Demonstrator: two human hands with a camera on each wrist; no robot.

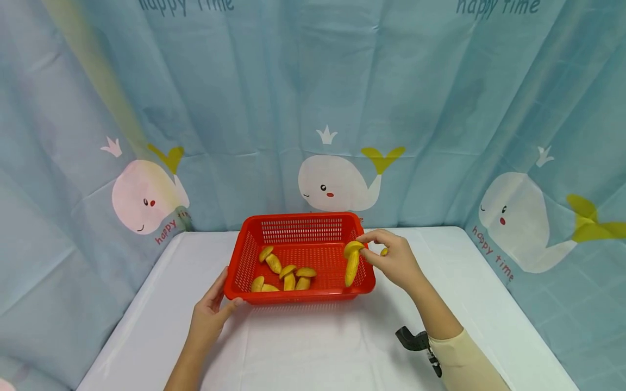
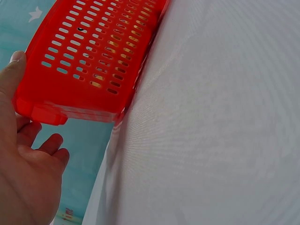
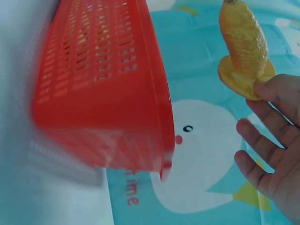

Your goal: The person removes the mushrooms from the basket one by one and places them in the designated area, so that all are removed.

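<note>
Yellow and likely light, firm and slightly slick, the mushroom (image 1: 351, 267) hangs stem-down at the right end of the red basket (image 1: 323, 263); our right hand (image 1: 397, 262) pinches its cap, though we judge the thicker stem surer. Our left hand (image 1: 209, 316) grips the basket's rim.

The basket (image 1: 323, 295) sits toward the far side of the tabletop (image 1: 293, 353), before the curtain (image 1: 440, 108). Four mushrooms (image 1: 289, 281) lie in its left half: one farther back, three along the near wall. The left hand (image 1: 210, 315) is at the near left corner. The right hand (image 1: 395, 264) holds another mushroom (image 1: 352, 269) above the right end; a further piece (image 1: 384, 252) shows partly behind that hand.
</note>
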